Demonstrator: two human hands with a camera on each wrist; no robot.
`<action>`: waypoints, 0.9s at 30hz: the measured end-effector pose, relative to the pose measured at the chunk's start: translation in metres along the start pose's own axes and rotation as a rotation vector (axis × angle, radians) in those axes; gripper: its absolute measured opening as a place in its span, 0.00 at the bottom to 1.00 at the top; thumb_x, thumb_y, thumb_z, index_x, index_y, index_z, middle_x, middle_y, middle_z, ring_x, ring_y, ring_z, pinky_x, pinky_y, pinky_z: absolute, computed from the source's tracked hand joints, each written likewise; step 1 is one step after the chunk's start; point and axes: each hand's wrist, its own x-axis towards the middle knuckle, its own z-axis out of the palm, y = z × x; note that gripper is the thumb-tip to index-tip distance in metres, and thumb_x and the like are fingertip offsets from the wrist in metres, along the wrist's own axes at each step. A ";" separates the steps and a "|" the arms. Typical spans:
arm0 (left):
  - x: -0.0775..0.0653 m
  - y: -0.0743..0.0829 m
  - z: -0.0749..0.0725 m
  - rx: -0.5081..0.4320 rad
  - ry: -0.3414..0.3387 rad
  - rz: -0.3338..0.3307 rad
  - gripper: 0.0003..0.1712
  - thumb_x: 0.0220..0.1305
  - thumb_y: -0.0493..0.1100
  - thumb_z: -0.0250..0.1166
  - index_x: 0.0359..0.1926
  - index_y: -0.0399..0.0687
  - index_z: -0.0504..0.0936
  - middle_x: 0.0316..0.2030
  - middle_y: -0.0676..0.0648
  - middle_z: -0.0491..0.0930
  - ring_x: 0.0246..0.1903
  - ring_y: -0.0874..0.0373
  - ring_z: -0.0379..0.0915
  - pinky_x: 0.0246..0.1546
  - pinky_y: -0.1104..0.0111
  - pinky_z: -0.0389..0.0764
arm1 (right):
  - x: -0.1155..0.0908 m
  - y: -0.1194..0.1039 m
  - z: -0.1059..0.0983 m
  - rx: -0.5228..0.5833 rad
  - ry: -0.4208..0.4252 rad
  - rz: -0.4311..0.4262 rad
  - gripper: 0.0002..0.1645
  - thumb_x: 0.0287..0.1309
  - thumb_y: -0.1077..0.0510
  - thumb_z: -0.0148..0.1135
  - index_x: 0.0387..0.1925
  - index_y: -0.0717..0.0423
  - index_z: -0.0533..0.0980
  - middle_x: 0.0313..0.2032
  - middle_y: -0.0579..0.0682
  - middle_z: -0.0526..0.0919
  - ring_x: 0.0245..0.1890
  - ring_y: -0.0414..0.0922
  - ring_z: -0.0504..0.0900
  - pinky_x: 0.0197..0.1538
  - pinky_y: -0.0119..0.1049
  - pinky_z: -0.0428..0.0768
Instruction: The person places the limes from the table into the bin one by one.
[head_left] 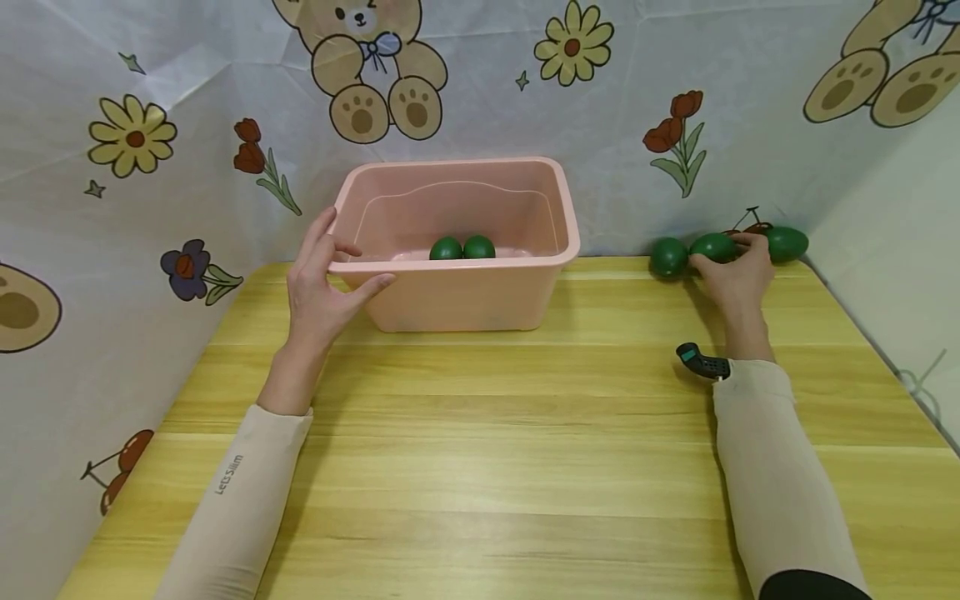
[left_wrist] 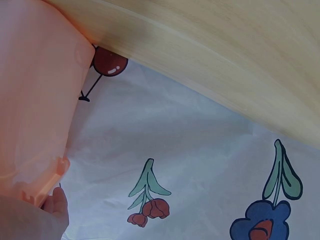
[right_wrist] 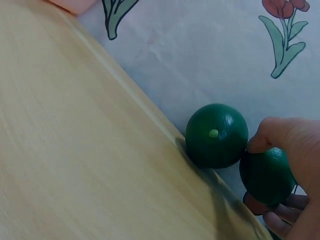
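A pink plastic bin [head_left: 465,300] stands at the back of the table with two dark green limes [head_left: 446,248] inside. At its front left corner my left hand [head_left: 318,279] grips the rim, thumb along the front wall. Over at the back right, my right hand [head_left: 738,275] pinches the middle lime [right_wrist: 267,175] of a row of three between thumb and fingers. The left lime of the row [right_wrist: 216,136] sits right beside it, its pale stem spot showing. The right lime [head_left: 787,244] lies just past my fingers.
The wooden table [head_left: 510,450] ends at a pale cloth [head_left: 480,75] printed with bears and flowers, which rises behind and to the left. A white surface [head_left: 900,275] borders the right edge. A small black device [head_left: 702,362] sits at my right cuff.
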 end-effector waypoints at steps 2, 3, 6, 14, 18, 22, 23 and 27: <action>0.000 0.000 0.000 0.002 -0.002 -0.002 0.43 0.46 0.74 0.80 0.37 0.39 0.81 0.75 0.46 0.71 0.73 0.49 0.69 0.70 0.45 0.72 | 0.000 -0.001 -0.002 0.009 0.005 0.008 0.51 0.62 0.42 0.65 0.80 0.55 0.56 0.78 0.59 0.61 0.76 0.56 0.60 0.78 0.51 0.63; 0.000 0.000 0.000 0.003 -0.003 -0.002 0.43 0.46 0.74 0.80 0.38 0.39 0.81 0.75 0.46 0.71 0.73 0.49 0.69 0.70 0.45 0.72 | 0.000 -0.001 -0.003 0.008 0.005 0.012 0.52 0.61 0.41 0.64 0.80 0.55 0.56 0.79 0.59 0.61 0.76 0.56 0.60 0.78 0.51 0.63; 0.000 0.001 0.000 0.006 -0.004 -0.002 0.43 0.47 0.74 0.79 0.38 0.39 0.81 0.75 0.45 0.71 0.73 0.49 0.68 0.70 0.45 0.72 | 0.000 -0.005 -0.006 0.012 0.021 0.010 0.51 0.60 0.41 0.63 0.79 0.54 0.57 0.78 0.58 0.62 0.75 0.54 0.61 0.76 0.49 0.64; 0.000 0.001 0.001 0.002 0.001 0.001 0.43 0.45 0.75 0.79 0.37 0.40 0.81 0.75 0.47 0.71 0.73 0.49 0.69 0.69 0.46 0.73 | -0.006 -0.028 -0.015 0.020 0.086 -0.005 0.51 0.59 0.34 0.66 0.78 0.47 0.60 0.75 0.55 0.67 0.72 0.50 0.61 0.70 0.46 0.66; 0.000 0.000 0.001 -0.002 0.002 0.003 0.44 0.44 0.76 0.79 0.37 0.39 0.81 0.75 0.46 0.71 0.73 0.48 0.69 0.70 0.46 0.72 | -0.010 -0.040 -0.019 0.030 0.092 -0.020 0.51 0.59 0.33 0.66 0.78 0.45 0.61 0.75 0.54 0.69 0.74 0.48 0.61 0.69 0.45 0.68; -0.001 0.000 0.000 -0.004 0.001 0.003 0.43 0.44 0.74 0.80 0.37 0.40 0.81 0.75 0.46 0.71 0.73 0.48 0.69 0.70 0.46 0.72 | -0.016 -0.050 -0.019 0.028 0.081 -0.050 0.50 0.60 0.34 0.66 0.78 0.44 0.60 0.74 0.54 0.69 0.71 0.46 0.65 0.68 0.44 0.71; -0.001 0.000 0.000 -0.003 0.000 0.002 0.42 0.44 0.74 0.80 0.37 0.40 0.81 0.75 0.46 0.71 0.73 0.48 0.69 0.71 0.46 0.72 | -0.018 -0.053 -0.019 0.029 0.076 -0.062 0.50 0.60 0.34 0.66 0.78 0.44 0.60 0.74 0.54 0.69 0.70 0.45 0.65 0.67 0.43 0.71; 0.000 0.001 0.000 0.001 -0.001 -0.004 0.42 0.45 0.73 0.81 0.38 0.39 0.81 0.75 0.47 0.71 0.73 0.49 0.68 0.70 0.46 0.72 | -0.027 -0.070 -0.015 0.051 0.066 -0.138 0.48 0.61 0.35 0.66 0.76 0.45 0.61 0.73 0.55 0.70 0.66 0.46 0.70 0.66 0.39 0.73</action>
